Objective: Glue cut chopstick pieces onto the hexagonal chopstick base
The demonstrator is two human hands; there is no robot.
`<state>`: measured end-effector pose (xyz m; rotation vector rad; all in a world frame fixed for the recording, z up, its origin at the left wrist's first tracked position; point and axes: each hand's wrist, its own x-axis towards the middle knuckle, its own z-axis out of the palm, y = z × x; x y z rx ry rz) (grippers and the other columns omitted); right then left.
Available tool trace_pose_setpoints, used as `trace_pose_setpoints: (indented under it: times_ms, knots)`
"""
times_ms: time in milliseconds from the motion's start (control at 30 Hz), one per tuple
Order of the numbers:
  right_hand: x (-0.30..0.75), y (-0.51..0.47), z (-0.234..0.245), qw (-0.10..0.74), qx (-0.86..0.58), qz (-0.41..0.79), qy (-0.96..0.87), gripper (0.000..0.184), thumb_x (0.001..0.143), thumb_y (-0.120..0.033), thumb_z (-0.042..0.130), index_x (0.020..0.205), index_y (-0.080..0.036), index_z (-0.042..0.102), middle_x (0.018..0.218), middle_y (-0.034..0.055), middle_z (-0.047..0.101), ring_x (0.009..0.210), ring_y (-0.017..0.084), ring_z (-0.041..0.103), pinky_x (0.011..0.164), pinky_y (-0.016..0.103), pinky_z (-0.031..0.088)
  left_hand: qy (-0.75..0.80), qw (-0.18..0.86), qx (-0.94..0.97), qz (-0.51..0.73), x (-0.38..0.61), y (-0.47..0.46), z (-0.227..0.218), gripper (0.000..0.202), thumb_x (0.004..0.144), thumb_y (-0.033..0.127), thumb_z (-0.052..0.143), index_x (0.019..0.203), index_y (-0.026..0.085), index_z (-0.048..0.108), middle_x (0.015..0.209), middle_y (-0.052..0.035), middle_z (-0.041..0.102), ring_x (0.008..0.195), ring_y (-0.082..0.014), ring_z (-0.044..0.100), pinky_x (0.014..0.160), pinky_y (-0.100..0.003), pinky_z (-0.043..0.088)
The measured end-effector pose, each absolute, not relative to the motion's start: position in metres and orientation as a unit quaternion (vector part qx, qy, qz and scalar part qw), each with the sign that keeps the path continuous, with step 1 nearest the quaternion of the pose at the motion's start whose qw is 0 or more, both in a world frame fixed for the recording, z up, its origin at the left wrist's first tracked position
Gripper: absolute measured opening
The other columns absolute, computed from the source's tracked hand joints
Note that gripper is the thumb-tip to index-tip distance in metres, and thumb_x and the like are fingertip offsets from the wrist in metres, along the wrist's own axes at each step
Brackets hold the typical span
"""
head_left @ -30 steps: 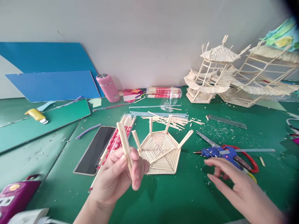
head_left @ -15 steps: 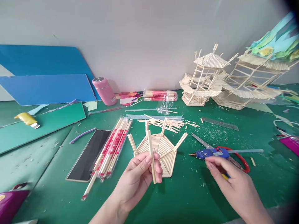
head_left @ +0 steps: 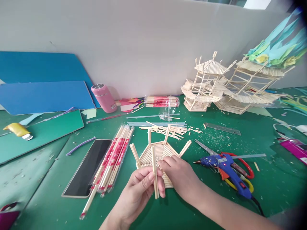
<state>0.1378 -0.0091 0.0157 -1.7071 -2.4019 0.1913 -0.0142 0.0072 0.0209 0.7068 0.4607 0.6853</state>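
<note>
My left hand (head_left: 141, 188) is closed around a pair of short wooden sticks (head_left: 154, 159), which it holds upright low in the middle of the view. My right hand (head_left: 181, 175) has its fingers curled, and their tips pinch the same sticks from the right. Just behind both hands, a flat hexagonal base of glued sticks (head_left: 165, 149) with several upright posts lies on the green mat (head_left: 192, 207). To the right of my right hand, a blue glue gun (head_left: 225, 166) rests on the mat, apart from both hands.
Red-handled scissors (head_left: 244, 163) lie under the glue gun. A pack of wrapped chopsticks (head_left: 112, 159) and a dark phone (head_left: 88, 167) lie to the left. Loose sticks (head_left: 168, 129), a ruler (head_left: 223, 128), a pink bottle (head_left: 103, 97) and stick pagoda models (head_left: 208, 83) stand farther back.
My right hand left the glue gun and moved left to the sticks in my left hand. My left hand lowered the sticks toward the hexagonal base.
</note>
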Motion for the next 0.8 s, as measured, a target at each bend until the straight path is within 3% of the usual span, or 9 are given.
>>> trace_pose_setpoints:
  times_ms: [267, 633, 800]
  knots:
    - [0.130, 0.005, 0.021, 0.026, -0.567, 0.037, -0.822, 0.015, 0.071, -0.003, 0.049, 0.069, -0.016, 0.058, 0.067, 0.0069, 0.061, 0.066, 0.022, 0.058, 0.056, 0.031, 0.043, 0.203, 0.861, 0.332, 0.327, -0.014, 0.006, 0.020, 0.017, 0.083, 0.021, 0.049, 0.083, 0.012, 0.064, 0.061, -0.0056, 0.063, 0.056, -0.0136, 0.055, 0.058, -0.025, 0.037]
    - [0.147, 0.002, 0.030, 0.027, -0.596, 0.123, -0.793, 0.017, 0.066, -0.003, 0.043, 0.071, -0.017, 0.051, 0.067, 0.0019, 0.063, 0.061, 0.015, 0.060, 0.050, 0.023, 0.034, 0.196, 0.883, 0.254, 0.344, -0.010, 0.005, 0.014, 0.018, 0.083, 0.018, 0.046, 0.082, 0.010, 0.062, 0.060, -0.0051, 0.062, 0.051, -0.0117, 0.055, 0.057, -0.024, 0.037]
    - [0.148, -0.003, 0.034, 0.050, -0.601, 0.161, -0.781, 0.012, 0.073, -0.011, 0.044, 0.080, -0.018, 0.051, 0.067, -0.0002, 0.060, 0.061, 0.015, 0.058, 0.051, 0.023, 0.036, 0.207, 0.891, 0.222, 0.339, -0.006, 0.002, 0.010, 0.019, 0.084, 0.017, 0.046, 0.082, 0.008, 0.062, 0.060, -0.0052, 0.062, 0.051, -0.0118, 0.055, 0.062, -0.027, 0.039]
